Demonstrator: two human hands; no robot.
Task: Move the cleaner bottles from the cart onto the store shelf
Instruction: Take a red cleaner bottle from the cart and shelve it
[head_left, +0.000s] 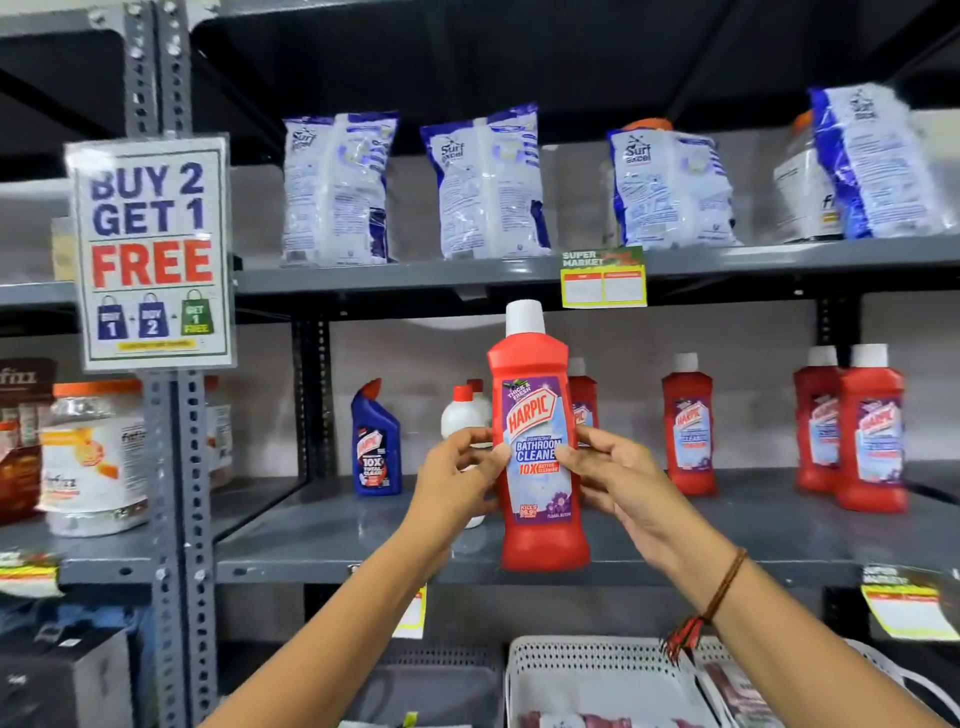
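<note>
Red bottle (537, 441): upright, white cap on top, purple and pale label facing the camera; its base sits at the front edge of the grey shelf (322, 540), though contact with the shelf cannot be told.
Left hand (457, 473): closed on the bottle's left side, thumb and fingertips on the label edge.
Right hand (608, 478): closed on the bottle's right side at the same height, fingers touching the label; a brown thread band (724, 584) circles the wrist.
Same shelf, further back: a blue bottle (375, 441) to the left, a white bottle with a red cap (464, 413) partly hidden behind the left hand, one red bottle just behind the held one, another (690, 423) to the right, and a pair (852, 426) near the right end.
Upper shelf: four blue and white detergent bags (337, 189) standing in a row.
Post on the left: a "Buy 2 Get 1 Free" sign (151, 249).
Bottom edge: a white perforated basket (597, 675) below the right forearm.
</note>
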